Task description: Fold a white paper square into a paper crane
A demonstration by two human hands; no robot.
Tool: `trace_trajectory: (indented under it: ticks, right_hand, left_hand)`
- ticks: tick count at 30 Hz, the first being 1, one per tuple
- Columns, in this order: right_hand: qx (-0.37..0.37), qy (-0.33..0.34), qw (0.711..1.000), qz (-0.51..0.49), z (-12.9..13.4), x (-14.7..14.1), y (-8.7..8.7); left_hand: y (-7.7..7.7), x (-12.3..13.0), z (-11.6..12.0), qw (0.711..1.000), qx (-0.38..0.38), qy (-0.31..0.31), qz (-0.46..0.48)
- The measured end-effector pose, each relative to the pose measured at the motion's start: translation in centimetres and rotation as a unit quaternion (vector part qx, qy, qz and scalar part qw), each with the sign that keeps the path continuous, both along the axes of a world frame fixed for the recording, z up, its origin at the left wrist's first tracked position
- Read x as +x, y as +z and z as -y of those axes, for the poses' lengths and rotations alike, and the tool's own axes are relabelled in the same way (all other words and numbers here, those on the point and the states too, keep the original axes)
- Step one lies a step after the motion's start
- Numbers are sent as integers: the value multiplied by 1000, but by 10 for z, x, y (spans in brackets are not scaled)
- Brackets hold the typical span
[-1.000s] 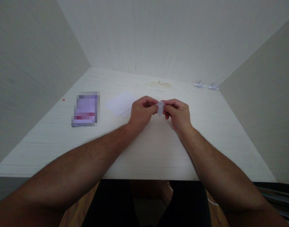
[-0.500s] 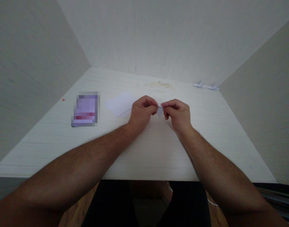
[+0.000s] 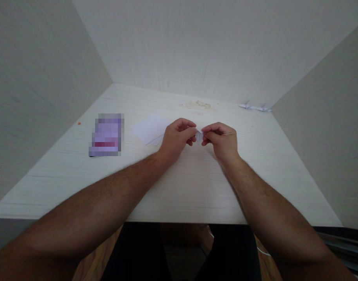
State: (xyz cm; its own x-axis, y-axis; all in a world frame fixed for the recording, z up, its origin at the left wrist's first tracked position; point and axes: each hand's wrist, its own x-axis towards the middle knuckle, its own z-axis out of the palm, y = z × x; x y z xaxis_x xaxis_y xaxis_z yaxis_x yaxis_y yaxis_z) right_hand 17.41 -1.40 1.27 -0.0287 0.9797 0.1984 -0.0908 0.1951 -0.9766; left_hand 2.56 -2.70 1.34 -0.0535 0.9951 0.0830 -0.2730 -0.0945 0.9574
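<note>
Two folded paper figures (image 3: 255, 107) sit at the right of the frame, against the foot of the back wall (image 3: 181, 50), their points sticking up; they look finished. One small piece of folded paper (image 3: 199, 137) is in work just right of the frame's centre, held between the hands above the worktop (image 3: 184, 191). It already has creases and a point facing down, so I would judge it partly folded, though how many folds are left cannot be read at this size. Some flat white sheets (image 3: 149, 128) lie left of centre, apparently unfolded, partly hidden behind the left hand (image 3: 177, 136). The right hand (image 3: 222, 137) pinches the piece's right edge between thumb and forefinger, its other fingers curled beneath. The left hand has its thumb and forefinger at the opposite edge, slightly parted; whether they grip or merely touch it, I cannot tell. Both forearms reach in from the lower corners across the worktop's front edge and converge, elbows wide, the hands level with each other and their fingertips pointing inward
</note>
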Motion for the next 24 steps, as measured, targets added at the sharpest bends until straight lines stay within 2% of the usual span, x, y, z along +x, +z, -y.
trace_trajectory:
  ticks: [6, 14, 24]
  right_hand:
    - [19, 0, 1000, 19, 1, 0, 1]
    - [6, 16, 1000, 12, -2, -1, 0]
    - [9, 21, 1000, 2, -2, -1, -1]
  left_hand:
    - [-2, -1, 0, 999, -8, 3, -42]
    - [1, -3, 2, 989, 61, 44, -125]
    - [3, -5, 2, 985, 87, 40, -145]
